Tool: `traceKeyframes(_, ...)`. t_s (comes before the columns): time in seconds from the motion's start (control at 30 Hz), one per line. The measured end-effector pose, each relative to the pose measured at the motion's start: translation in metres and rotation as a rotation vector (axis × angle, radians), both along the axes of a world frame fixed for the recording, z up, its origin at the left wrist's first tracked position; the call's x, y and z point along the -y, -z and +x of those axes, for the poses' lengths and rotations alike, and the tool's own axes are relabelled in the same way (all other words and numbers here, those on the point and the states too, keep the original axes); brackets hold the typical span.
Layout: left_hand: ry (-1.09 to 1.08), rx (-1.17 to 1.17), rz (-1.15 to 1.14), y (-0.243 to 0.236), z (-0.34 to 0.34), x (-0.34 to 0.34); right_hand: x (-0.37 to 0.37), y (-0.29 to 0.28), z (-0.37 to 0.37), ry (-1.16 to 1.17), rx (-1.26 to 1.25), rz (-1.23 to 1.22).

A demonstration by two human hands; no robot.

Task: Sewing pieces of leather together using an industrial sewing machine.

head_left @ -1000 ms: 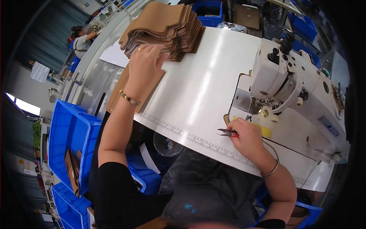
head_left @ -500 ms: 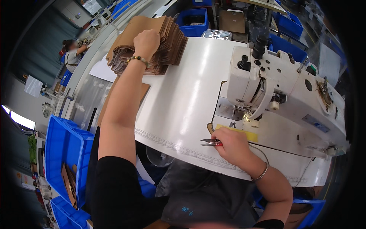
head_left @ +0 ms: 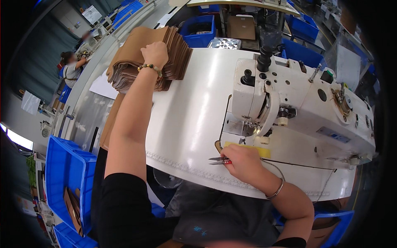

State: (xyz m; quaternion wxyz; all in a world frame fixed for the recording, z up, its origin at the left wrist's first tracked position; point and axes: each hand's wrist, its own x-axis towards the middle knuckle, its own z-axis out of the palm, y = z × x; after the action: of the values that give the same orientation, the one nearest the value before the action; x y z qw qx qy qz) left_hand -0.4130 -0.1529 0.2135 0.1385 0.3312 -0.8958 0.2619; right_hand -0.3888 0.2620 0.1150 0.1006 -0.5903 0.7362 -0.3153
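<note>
My left hand [head_left: 154, 55] reaches up to a thick stack of brown cut sheets [head_left: 130, 43], its fingers bent over the top layer; the fingertips are hidden. Another brown piece [head_left: 111, 122] lies beside my left forearm, largely covered by it. My right hand [head_left: 244, 164] grips red-handled thread snips [head_left: 217, 161], blades pointing left, at the near side of a white sewing machine [head_left: 304, 111]. A yellow strip [head_left: 262, 152] on the machine bed sits just behind that hand. The white table top [head_left: 186, 115] has a printed ruler along its near edge.
Blue crates [head_left: 70, 165] with some brown pieces stand at the lower left, below table height. More blue bins [head_left: 198, 37] and a workbench [head_left: 244, 6] are behind the table. A co-worker [head_left: 72, 70] sits at another machine at the far left.
My left hand has moved from in front of the stack onto its top, with fingers bent over it. The whole view has shifted; my right hand still holds the snips.
</note>
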Motion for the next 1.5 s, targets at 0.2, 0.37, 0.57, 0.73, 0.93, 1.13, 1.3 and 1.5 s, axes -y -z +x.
traceKeyframes(0.2, 0.122, -0.042, 0.091, -0.013, 0.022, 0.001, 0.001, 0.002, -0.005, 0.015, -0.010, 0.010)
traceKeyframes(0.37, 0.136, -0.109, 0.076, -0.023, 0.040, -0.028, 0.004, 0.002, -0.003, 0.028, -0.018, 0.003)
traceKeyframes(0.57, 0.312, -0.118, -0.149, 0.031, 0.063, -0.049, 0.004, 0.003, -0.001, 0.022, -0.029, 0.002)
traceKeyframes(0.73, 0.500, -0.262, -0.351, 0.035, 0.063, -0.041, 0.002, 0.002, 0.000, 0.021, -0.074, 0.001)
traceKeyframes(0.93, 0.306, -0.321, 0.201, -0.003, 0.060, -0.039, 0.001, 0.003, 0.000, 0.021, -0.069, -0.021)
traceKeyframes(1.13, 0.117, -0.251, 0.230, -0.013, 0.054, -0.033, -0.001, 0.002, 0.000, 0.017, -0.070, -0.060)
traceKeyframes(1.3, 0.179, -0.316, 0.153, -0.016, 0.061, -0.025, 0.000, 0.002, 0.000, 0.004, -0.065, -0.081)
traceKeyframes(1.5, 0.539, -0.528, 0.034, -0.038, 0.082, -0.069, 0.001, -0.003, 0.002, -0.010, -0.098, -0.145)
